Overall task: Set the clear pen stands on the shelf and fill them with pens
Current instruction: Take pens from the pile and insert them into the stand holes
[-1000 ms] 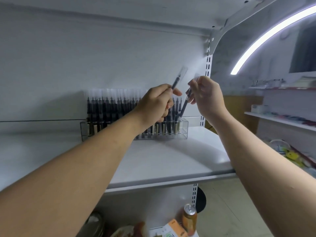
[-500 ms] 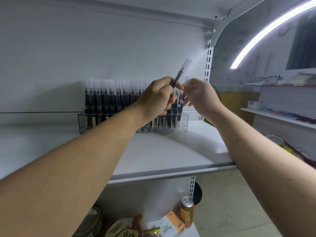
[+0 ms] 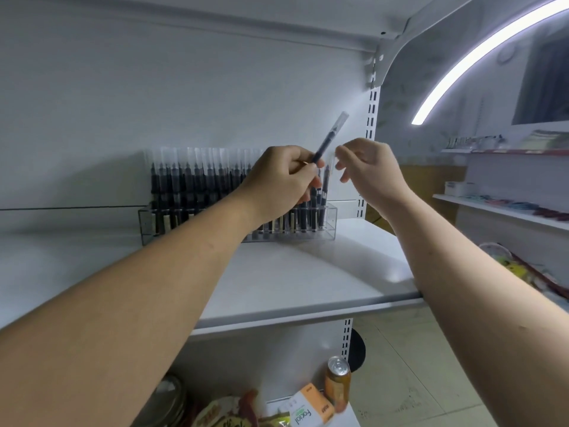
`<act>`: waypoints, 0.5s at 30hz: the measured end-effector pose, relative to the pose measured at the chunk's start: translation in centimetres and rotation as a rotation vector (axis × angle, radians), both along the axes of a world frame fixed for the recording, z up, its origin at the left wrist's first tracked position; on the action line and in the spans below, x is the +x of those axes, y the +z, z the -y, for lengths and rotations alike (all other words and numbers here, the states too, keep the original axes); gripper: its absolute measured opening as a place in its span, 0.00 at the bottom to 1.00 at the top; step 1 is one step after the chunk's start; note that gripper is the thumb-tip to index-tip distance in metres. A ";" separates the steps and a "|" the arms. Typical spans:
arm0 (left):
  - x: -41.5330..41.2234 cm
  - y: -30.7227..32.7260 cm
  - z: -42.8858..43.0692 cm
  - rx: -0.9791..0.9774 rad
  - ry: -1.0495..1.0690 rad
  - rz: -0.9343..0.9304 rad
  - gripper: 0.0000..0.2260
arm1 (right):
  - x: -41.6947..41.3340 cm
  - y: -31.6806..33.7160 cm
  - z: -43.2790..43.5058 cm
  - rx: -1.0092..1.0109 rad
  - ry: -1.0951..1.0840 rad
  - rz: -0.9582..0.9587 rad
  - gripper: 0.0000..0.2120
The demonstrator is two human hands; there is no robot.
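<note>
The left hand [image 3: 283,177] and its forearm hid the middle of the clear pen stand [image 3: 331,223], and the pens' clear caps showed only faintly against the white back wall. The stand sat at the back of the shelf [image 3: 308,278], packed with upright dark pens [image 3: 191,183]. Above the stand's right end the left hand pinched a dark, clear-capped pen [image 3: 331,137], tilted up to the right. Just right of that pen the right hand [image 3: 369,171] hovered, fingers loosely curled, gripping nothing visible.
</note>
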State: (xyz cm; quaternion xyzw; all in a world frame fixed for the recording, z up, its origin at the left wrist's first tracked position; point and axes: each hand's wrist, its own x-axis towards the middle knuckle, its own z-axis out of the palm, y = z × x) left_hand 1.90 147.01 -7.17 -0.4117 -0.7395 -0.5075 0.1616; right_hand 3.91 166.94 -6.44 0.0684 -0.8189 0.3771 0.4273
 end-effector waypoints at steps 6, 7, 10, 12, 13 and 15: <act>-0.1 0.2 0.1 -0.029 0.052 -0.078 0.05 | 1.1 1.4 0.1 -0.533 0.548 0.011 0.09; 0.0 0.2 0.0 -0.038 0.060 -0.083 0.05 | 1.3 1.5 0.1 -0.542 0.617 0.045 0.07; 0.1 0.1 0.0 -0.071 0.076 -0.100 0.05 | 1.5 1.3 0.2 -0.491 0.654 0.075 0.05; 0.0 0.2 -0.1 -0.118 0.099 -0.168 0.05 | 1.6 1.2 0.4 -0.482 0.623 0.058 0.08; 0.0 0.2 -0.1 -0.143 0.114 -0.218 0.06 | 1.6 1.2 0.5 -0.488 0.614 0.045 0.09; 0.0 0.4 0.1 -0.186 0.145 -0.302 0.07 | 1.7 1.4 0.6 -0.528 0.578 -0.005 0.07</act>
